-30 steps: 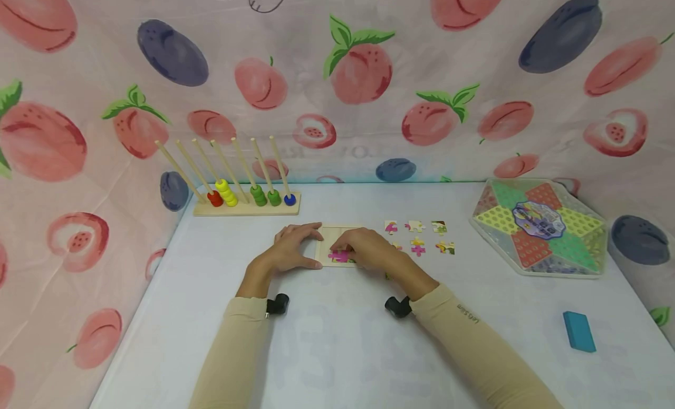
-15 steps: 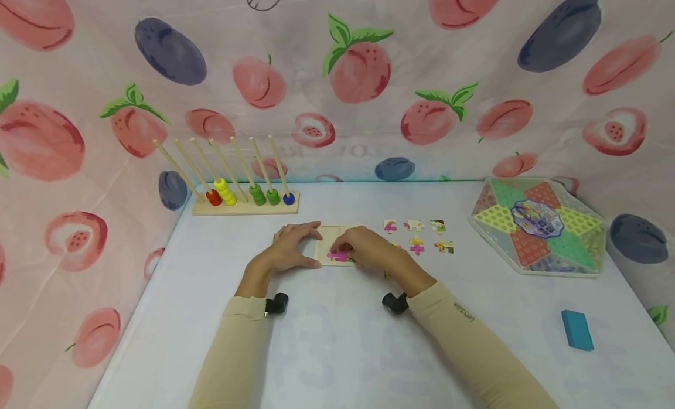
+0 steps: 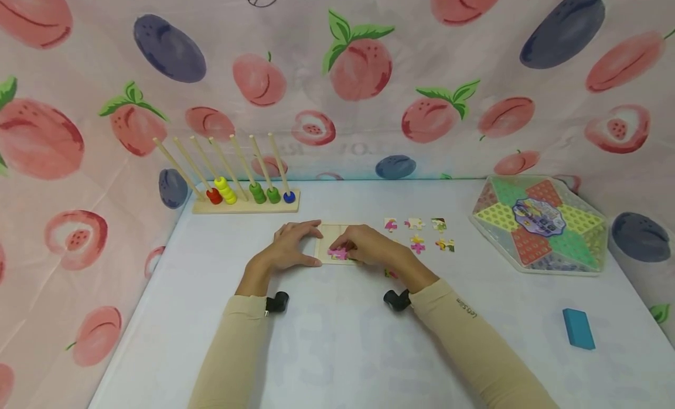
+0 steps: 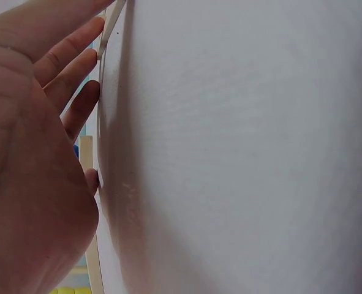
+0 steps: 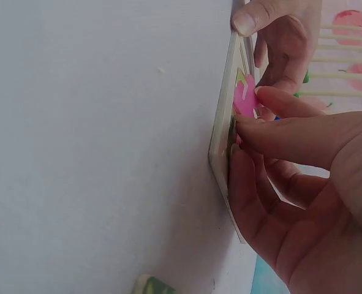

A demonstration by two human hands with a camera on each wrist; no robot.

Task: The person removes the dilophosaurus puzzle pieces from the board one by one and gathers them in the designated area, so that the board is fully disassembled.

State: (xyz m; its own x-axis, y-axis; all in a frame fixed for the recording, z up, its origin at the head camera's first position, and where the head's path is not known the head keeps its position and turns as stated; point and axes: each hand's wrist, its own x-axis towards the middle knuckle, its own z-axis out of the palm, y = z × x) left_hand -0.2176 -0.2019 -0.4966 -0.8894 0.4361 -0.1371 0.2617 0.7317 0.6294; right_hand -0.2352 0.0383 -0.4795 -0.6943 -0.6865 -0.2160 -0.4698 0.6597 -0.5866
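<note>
A shallow wooden puzzle tray (image 3: 325, 236) lies on the white table. My left hand (image 3: 289, 246) holds it at its left side, the thumb at the near corner and the fingers at the far one. In the left wrist view, the other fingers (image 4: 76, 79) stretch along the tray's edge. My right hand (image 3: 369, 245) reaches over the tray's right part. Its thumb and fingers pinch a pink puzzle piece (image 3: 337, 254) low inside the tray. The right wrist view shows the pink piece (image 5: 245, 98) at the fingertips, partly hidden by them.
Several loose puzzle pieces (image 3: 417, 244) lie in rows right of the tray, one piece (image 3: 390, 273) by the right wrist. A bead abacus (image 3: 246, 205) stands at the back left. At the right are a hexagonal box (image 3: 539, 227) and a blue block (image 3: 579, 329).
The right hand has shifted only slightly over the tray, and the puzzle piece near its wrist shows more. The left hand keeps its place on the tray. The head view has tilted a little.
</note>
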